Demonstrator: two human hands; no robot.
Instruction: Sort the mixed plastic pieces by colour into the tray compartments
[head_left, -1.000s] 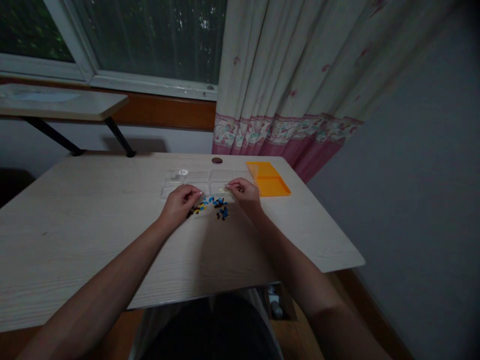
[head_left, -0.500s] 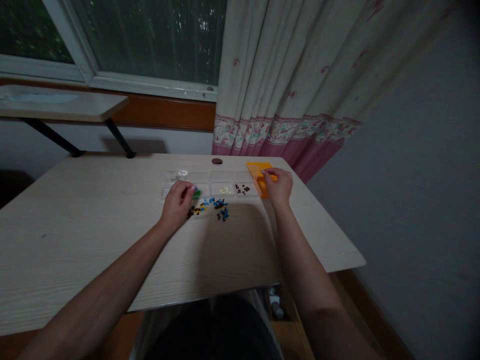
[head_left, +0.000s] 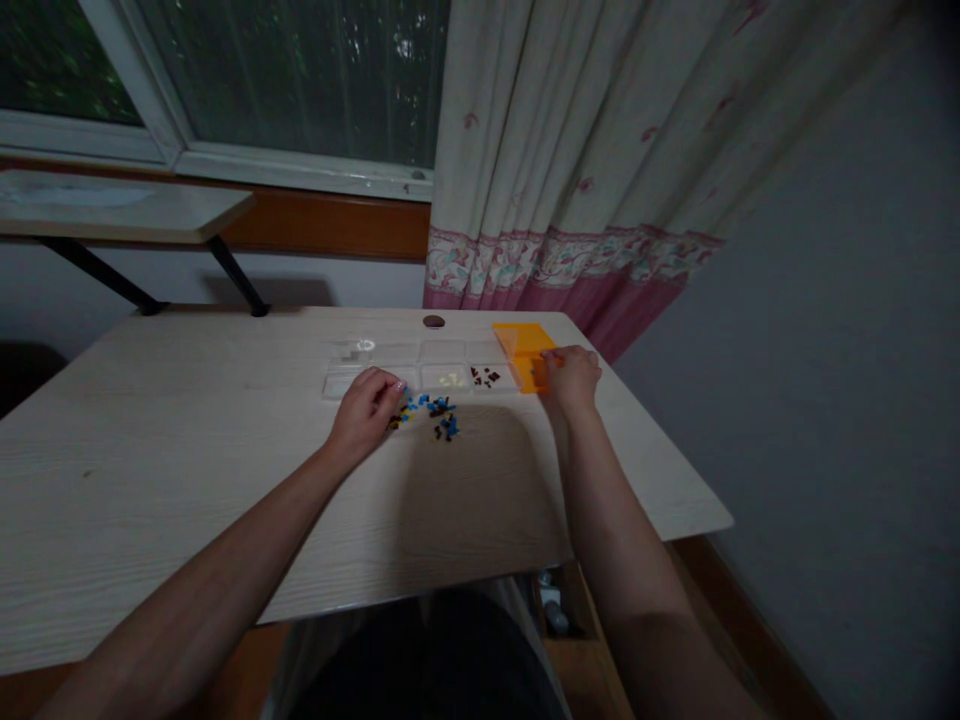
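My left hand (head_left: 366, 410) is closed, thumb and fingertips together, just over the left end of a loose pile of tiny blue, black and yellow pieces (head_left: 442, 408). Whatever it pinches is too small to make out. Behind the pile lies a clear compartment box (head_left: 444, 350). One front compartment holds pale yellow pieces (head_left: 452, 381), and the one to its right holds dark red-brown pieces (head_left: 486, 377). My right hand (head_left: 576, 380) has its fingers curled at the right side of an orange translucent tray (head_left: 517, 340). What lies between those fingertips is hidden.
A dark oval object (head_left: 433, 322) lies at the back of the wooden table (head_left: 225, 400). On the left, a raised shelf (head_left: 127, 215) stands on black legs. A floral curtain (head_left: 570, 150) hangs behind the table. Below the front edge, an open drawer (head_left: 570, 600) holds small items.
My left hand has shifted slightly right, and the green pieces seen by its fingertips are now out of sight. My right hand has moved a little right and lower over the orange tray.
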